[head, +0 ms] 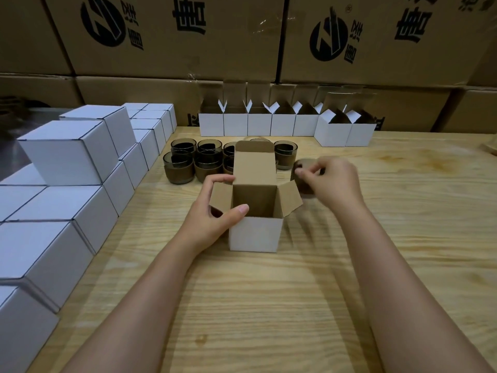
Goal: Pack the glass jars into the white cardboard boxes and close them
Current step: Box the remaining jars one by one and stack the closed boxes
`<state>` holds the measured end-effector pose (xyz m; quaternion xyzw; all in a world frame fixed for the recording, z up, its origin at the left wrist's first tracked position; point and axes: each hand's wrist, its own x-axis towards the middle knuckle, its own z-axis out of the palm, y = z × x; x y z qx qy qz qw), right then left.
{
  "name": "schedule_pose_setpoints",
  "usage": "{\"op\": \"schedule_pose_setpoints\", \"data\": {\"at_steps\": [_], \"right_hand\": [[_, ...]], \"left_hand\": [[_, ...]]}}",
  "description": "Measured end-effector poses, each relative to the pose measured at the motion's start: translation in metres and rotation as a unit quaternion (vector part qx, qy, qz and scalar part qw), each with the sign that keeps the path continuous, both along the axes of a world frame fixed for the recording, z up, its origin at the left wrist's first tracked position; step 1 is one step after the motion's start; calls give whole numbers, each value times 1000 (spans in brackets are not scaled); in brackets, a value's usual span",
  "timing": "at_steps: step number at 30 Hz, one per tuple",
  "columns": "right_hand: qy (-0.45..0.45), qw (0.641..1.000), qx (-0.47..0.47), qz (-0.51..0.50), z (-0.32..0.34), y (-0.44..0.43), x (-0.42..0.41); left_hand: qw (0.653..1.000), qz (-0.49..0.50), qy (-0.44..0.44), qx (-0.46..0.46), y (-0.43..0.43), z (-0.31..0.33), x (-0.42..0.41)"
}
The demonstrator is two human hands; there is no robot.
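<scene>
An open white cardboard box (254, 234) stands in the middle of the wooden table (269, 305), its lid and both side flaps up, its brown inside showing no jar. My left hand (215, 211) grips its left side, thumb on the front rim. My right hand (330, 181) is closed around a glass jar (302, 184) just right of the box; the jar is blurred and mostly hidden by the fingers. Behind the box stands a cluster of several dark glass jars (178, 168).
Several closed white boxes (61, 154) are stacked along the left. A row of open white boxes (285, 123) stands at the back of the table. Large brown printed cartons (172, 36) form a wall behind. Bare tabletop lies in front and to the right.
</scene>
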<state>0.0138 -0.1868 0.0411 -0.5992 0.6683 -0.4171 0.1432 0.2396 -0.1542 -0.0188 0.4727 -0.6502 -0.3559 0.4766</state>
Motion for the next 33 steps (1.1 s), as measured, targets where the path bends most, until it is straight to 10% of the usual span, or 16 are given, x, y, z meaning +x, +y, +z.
{"op": "schedule_pose_setpoints", "data": {"at_steps": [9, 24, 33], "right_hand": [[-90, 971, -36, 219, 62, 36, 17], [225, 928, 89, 283, 32, 35, 54], [269, 904, 96, 317, 30, 31, 54]], "left_hand": [[1000, -11, 6, 11, 2, 3, -1], [999, -24, 28, 1, -1, 0, 0], [999, -32, 32, -3, 0, 1, -1]]}}
